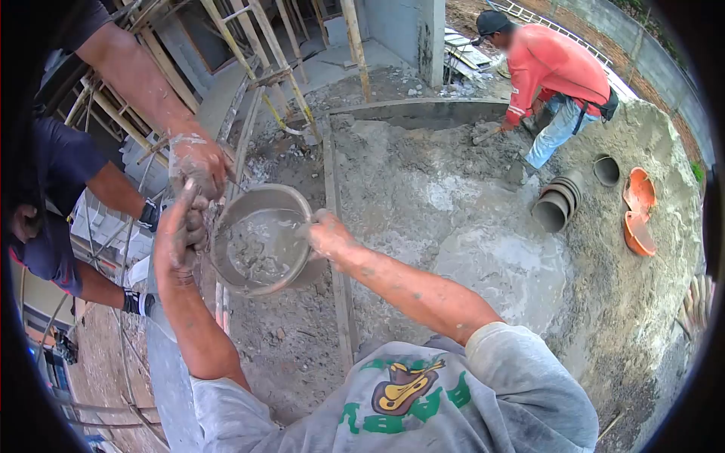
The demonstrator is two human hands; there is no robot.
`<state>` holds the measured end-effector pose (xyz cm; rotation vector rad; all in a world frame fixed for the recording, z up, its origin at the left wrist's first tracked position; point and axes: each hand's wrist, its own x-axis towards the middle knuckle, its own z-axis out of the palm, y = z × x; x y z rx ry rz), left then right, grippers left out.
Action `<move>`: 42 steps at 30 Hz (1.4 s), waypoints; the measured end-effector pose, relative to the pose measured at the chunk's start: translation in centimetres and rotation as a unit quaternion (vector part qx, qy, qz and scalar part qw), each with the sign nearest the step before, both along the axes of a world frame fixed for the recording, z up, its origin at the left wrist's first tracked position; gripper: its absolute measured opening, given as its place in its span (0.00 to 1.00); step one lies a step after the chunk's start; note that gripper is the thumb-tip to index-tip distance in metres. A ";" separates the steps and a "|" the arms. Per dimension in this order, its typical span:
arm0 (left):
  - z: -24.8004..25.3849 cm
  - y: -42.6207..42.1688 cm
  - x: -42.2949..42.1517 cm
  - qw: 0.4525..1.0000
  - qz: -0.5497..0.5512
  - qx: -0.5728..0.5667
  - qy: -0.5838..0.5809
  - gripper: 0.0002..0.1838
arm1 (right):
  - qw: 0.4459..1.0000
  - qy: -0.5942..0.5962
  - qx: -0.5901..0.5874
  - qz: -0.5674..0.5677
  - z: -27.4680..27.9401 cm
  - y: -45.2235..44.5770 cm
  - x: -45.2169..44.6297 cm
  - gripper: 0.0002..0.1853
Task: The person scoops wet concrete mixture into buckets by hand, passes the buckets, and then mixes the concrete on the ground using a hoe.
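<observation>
Bucket [266,288] of wet mortar [260,240] sits left of centre in the frame, held up over rough ground. With that load it is likely heavy, and the soft, soupy mix could slop towards whichever side dips. The wall looks fairly stiff, but the smeared rim is probably slippery, so a firm hold at two opposite points of the rim seems safest. At its right side the right hand [328,234] has its grip closed on the rim. At its left side the left hand [181,232] has curled fingers close against the rim; whether that grip bears any load, I cannot tell. Just above, towards the upper left, a co-worker's muddy hand [199,157] reaches down to the same side; its exact hold is hidden. Beyond the bucket, a narrow board [341,294] runs down the middle of the frame, with wet grey mix spread to its right. Farther off, stacked buckets [557,202] lie at centre right, and a person in a red top [559,72] bends over at upper right.
</observation>
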<state>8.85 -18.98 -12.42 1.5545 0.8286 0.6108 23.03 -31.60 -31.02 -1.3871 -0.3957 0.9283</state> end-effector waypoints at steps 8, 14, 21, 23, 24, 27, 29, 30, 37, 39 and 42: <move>2.7 12.1 -1.2 0.968 0.174 0.137 -0.118 0.27 | 0.963 -0.260 0.068 0.012 5.7 4.7 1.4 0.21; -6.1 1.3 1.3 0.832 0.338 0.423 -0.123 0.24 | 0.926 -0.373 -0.051 -0.022 -10.6 -7.7 7.9 0.22; -40.3 -12.0 5.9 0.991 0.102 -0.018 0.089 0.21 | 0.796 -0.200 -0.568 0.066 -34.5 -46.4 18.5 0.17; -44.4 -19.8 8.7 0.987 0.010 -0.023 0.160 0.18 | 0.769 -0.111 -0.628 0.046 -41.5 -57.1 21.8 0.18; -46.1 -23.8 11.3 0.982 -0.039 -0.055 0.174 0.17 | 0.753 -0.096 -0.651 0.001 -41.1 -60.8 23.7 0.18; -47.7 -34.0 19.3 0.928 -0.199 -0.082 0.303 0.19 | 0.743 -0.027 -0.663 -0.087 -45.5 -69.8 31.9 0.21; -48.0 -39.8 27.5 0.857 -0.340 -0.061 0.383 0.19 | 0.718 -0.039 -0.674 -0.169 -49.7 -74.1 38.6 0.21; -48.7 -41.6 30.5 0.809 -0.411 -0.052 0.417 0.18 | 0.709 -0.073 -0.673 -0.200 -50.5 -75.3 42.4 0.19; -61.6 -47.9 38.8 0.874 -0.247 -0.125 0.400 0.20 | 0.588 -0.523 -0.515 -0.339 -61.7 -80.1 64.6 0.28; -64.5 -48.3 36.1 0.836 -0.287 -0.085 0.460 0.19 | 0.643 -0.394 -0.583 -0.302 -61.1 -78.7 66.3 0.25; -66.8 -49.7 35.0 0.839 -0.266 -0.074 0.468 0.18 | 0.676 -0.272 -0.639 -0.247 -61.6 -77.6 66.4 0.22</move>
